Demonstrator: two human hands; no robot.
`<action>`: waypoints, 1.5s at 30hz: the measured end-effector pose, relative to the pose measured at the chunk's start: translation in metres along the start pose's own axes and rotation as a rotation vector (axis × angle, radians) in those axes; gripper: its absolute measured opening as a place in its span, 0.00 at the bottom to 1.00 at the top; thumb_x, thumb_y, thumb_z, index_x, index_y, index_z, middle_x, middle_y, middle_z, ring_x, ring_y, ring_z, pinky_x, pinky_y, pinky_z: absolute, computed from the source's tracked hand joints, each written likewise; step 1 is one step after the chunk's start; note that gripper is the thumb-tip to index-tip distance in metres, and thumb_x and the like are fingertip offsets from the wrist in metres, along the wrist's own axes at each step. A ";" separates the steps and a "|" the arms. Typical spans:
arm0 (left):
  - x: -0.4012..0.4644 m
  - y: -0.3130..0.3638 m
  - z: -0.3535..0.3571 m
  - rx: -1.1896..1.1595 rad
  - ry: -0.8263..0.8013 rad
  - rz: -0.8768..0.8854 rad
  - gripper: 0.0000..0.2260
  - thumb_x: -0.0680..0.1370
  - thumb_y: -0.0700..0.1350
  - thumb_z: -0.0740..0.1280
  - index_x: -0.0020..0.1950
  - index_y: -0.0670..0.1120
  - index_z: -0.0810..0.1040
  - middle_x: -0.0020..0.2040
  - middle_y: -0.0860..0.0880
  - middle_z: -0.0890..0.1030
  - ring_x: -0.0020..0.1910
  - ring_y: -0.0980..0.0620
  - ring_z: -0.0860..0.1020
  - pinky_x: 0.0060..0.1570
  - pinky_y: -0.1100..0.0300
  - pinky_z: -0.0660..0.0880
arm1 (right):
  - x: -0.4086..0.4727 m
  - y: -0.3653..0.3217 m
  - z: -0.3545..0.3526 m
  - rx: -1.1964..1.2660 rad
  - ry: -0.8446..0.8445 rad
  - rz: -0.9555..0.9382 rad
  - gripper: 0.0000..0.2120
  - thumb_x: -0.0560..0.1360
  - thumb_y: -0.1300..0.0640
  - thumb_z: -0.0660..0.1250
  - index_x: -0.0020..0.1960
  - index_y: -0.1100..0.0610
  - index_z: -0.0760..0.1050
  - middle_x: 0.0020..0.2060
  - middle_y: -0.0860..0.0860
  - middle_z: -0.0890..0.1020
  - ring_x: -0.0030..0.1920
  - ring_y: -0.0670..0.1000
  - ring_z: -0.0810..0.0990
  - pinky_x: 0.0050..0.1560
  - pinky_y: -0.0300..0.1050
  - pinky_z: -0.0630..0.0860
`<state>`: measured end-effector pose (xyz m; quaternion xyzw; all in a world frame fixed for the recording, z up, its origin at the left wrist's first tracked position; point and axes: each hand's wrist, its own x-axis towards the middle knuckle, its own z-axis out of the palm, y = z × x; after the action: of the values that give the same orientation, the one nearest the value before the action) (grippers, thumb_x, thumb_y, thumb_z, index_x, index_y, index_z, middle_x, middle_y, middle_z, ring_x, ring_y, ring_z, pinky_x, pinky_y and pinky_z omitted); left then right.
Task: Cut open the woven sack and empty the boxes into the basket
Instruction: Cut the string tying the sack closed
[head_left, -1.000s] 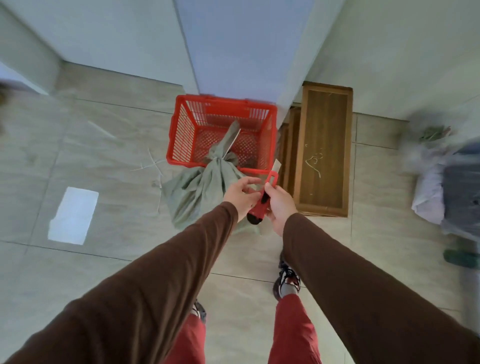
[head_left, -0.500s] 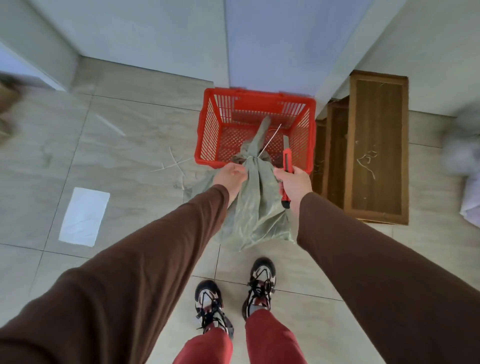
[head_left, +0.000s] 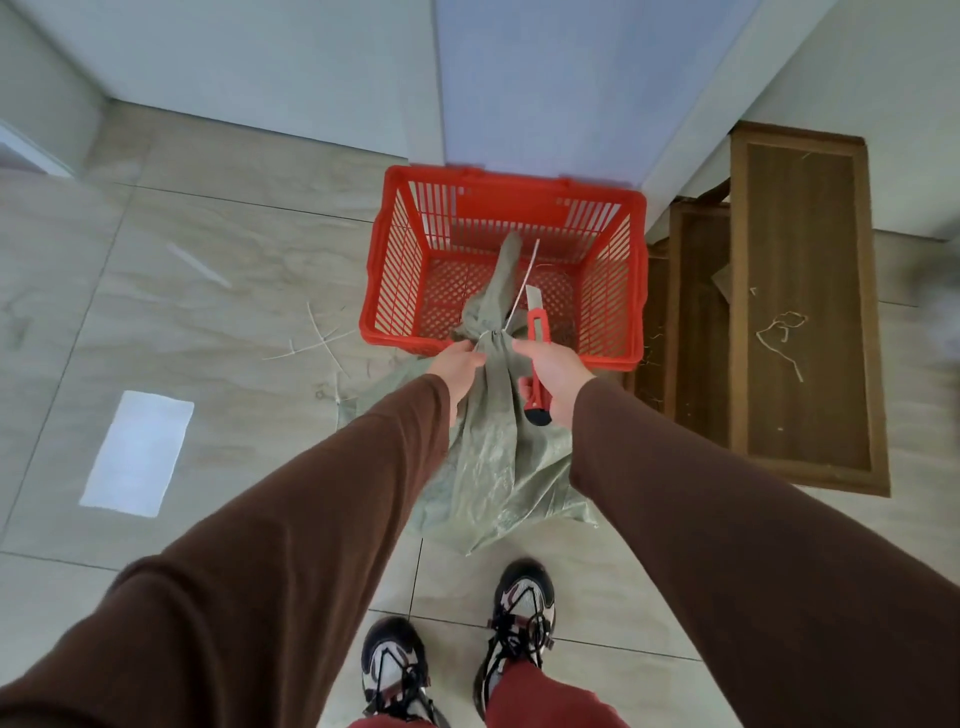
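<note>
A grey-green woven sack (head_left: 498, 467) stands on the tiled floor, its neck tied with a pale string, its top leaning over the near rim of a red plastic basket (head_left: 395, 260). My left hand (head_left: 457, 366) grips the sack just left of the tied neck. My right hand (head_left: 553, 366) holds a red utility knife (head_left: 537, 332), blade out and pointing away, right beside the knot. The sack hides whatever it holds. The basket's mesh bottom shows only a few loose fibres.
Brown wooden frames (head_left: 800, 306) lie on the floor to the right of the basket. A white wall and a blue-grey panel rise behind it. Loose strings (head_left: 317, 343) and a white sheet (head_left: 137, 452) lie on the tiles at left. My shoes (head_left: 522, 610) stand just behind the sack.
My hands moved from holding the knife together to the sack's neck: the left now grips the sack, the right carries the knife to the knot. The view shifted so the basket sits more central.
</note>
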<state>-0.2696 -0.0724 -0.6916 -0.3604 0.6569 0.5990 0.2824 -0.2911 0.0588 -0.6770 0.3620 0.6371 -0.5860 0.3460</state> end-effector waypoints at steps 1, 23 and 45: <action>0.010 -0.010 -0.001 -0.072 0.017 -0.016 0.20 0.77 0.43 0.65 0.69 0.43 0.75 0.66 0.46 0.78 0.65 0.45 0.76 0.69 0.48 0.70 | -0.002 0.003 -0.001 0.037 0.001 -0.005 0.09 0.81 0.53 0.70 0.56 0.55 0.72 0.33 0.54 0.74 0.26 0.49 0.71 0.25 0.40 0.69; -0.192 -0.034 -0.042 -0.507 -0.190 0.196 0.14 0.81 0.35 0.63 0.65 0.45 0.78 0.42 0.52 0.82 0.36 0.57 0.77 0.38 0.65 0.75 | -0.173 0.072 0.013 0.133 0.061 -0.347 0.09 0.77 0.46 0.75 0.46 0.52 0.83 0.32 0.51 0.70 0.29 0.49 0.66 0.30 0.44 0.63; -0.106 -0.140 -0.016 -0.544 -0.110 0.497 0.12 0.81 0.51 0.65 0.59 0.46 0.81 0.44 0.42 0.81 0.44 0.41 0.77 0.53 0.41 0.74 | -0.085 0.130 0.031 0.138 -0.150 -0.454 0.12 0.79 0.46 0.73 0.53 0.54 0.80 0.29 0.48 0.74 0.25 0.46 0.71 0.26 0.42 0.69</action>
<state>-0.0938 -0.0776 -0.6860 -0.2191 0.5248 0.8205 0.0572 -0.1352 0.0295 -0.6703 0.1876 0.6331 -0.7161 0.2264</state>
